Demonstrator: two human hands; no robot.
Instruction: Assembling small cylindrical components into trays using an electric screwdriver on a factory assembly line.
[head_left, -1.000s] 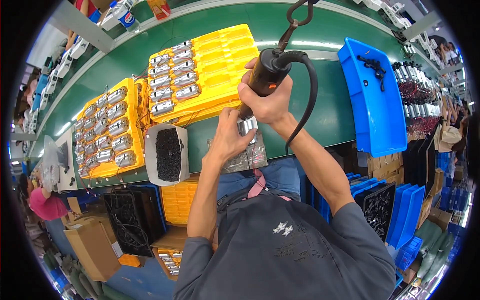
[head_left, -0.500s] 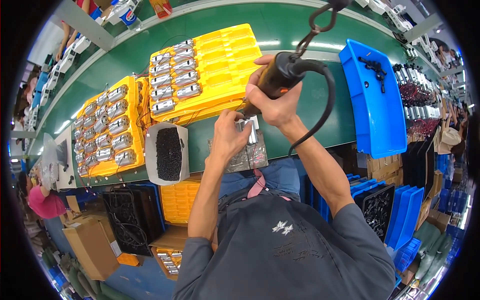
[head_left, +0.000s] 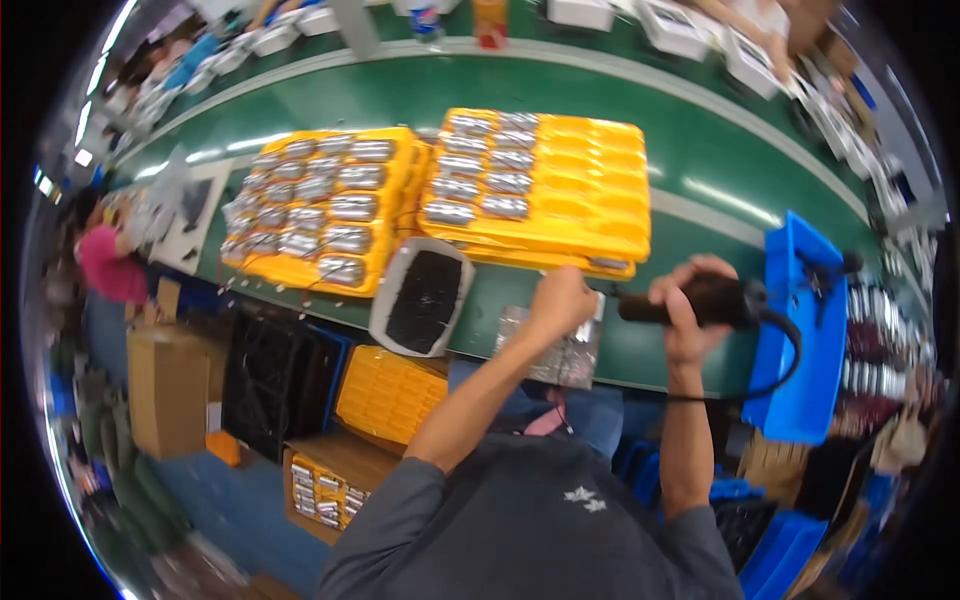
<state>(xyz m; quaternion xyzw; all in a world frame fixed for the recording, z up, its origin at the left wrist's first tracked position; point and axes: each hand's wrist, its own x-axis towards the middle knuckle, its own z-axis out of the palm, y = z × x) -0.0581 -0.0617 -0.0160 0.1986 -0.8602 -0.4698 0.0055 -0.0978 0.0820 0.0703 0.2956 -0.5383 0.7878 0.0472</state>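
Observation:
My right hand is wrapped round a black electric screwdriver, which lies nearly level with its tip toward my left hand. A black cord curves down from its rear end. My left hand is closed with the fingers bunched, above a grey plastic-looking mat at the bench's near edge. What those fingers hold is hidden and blurred. A small silver part shows beside the fingertips. Just beyond lies a yellow tray, partly filled with silver motors.
Another yellow tray full of wired motors stands at the left. A white box of small black parts sits by the near edge. On the right, a blue bin holds black pieces. Behind it are rows of motors. Co-workers appear beyond the bench.
The screwdriver has swung from upright over the mat to nearly level and moved right, away from my left hand. The whole view has turned and shifted.

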